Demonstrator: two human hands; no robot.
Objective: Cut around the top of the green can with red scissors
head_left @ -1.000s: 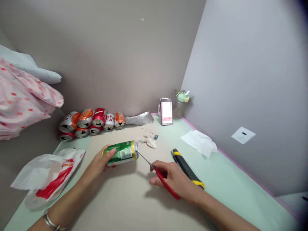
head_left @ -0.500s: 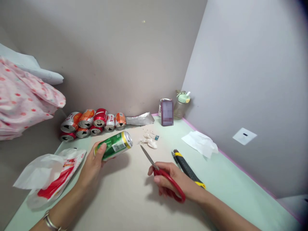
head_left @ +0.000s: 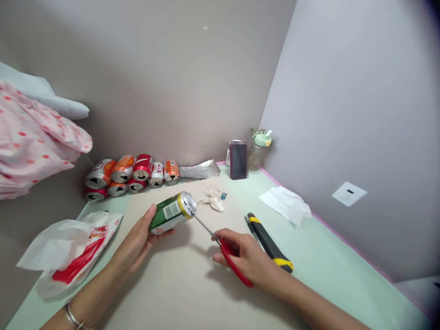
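Note:
My left hand (head_left: pixel 139 240) grips a green drink can (head_left: pixel 168 214) with a gold rim, tilted on its side with its silver top facing right. My right hand (head_left: pixel 240 254) is closed around the red handles of a pair of scissors (head_left: pixel 231 261). The scissors' tip meets the edge of the can's top, near the gold rim; whether it has gone into the metal I cannot tell. Just beyond the can lies a crumpled white tissue (head_left: pixel 216 204) with small scraps. A black and yellow utility knife (head_left: pixel 270 243) rests to the right of my right hand.
Several empty cans (head_left: pixel 142 167) are stacked by the back wall, beside a cut silver metal sheet (head_left: pixel 200 169). A dark blurred rectangle (head_left: pixel 239 160) and a bottle (head_left: pixel 258 153) stand in the corner. White paper (head_left: pixel 285 204) lies right, a plastic bag (head_left: pixel 79 256) left.
The can has moved slightly right and turned so its top shows more. The scissors have swung from pointing past the can to touching its top edge.

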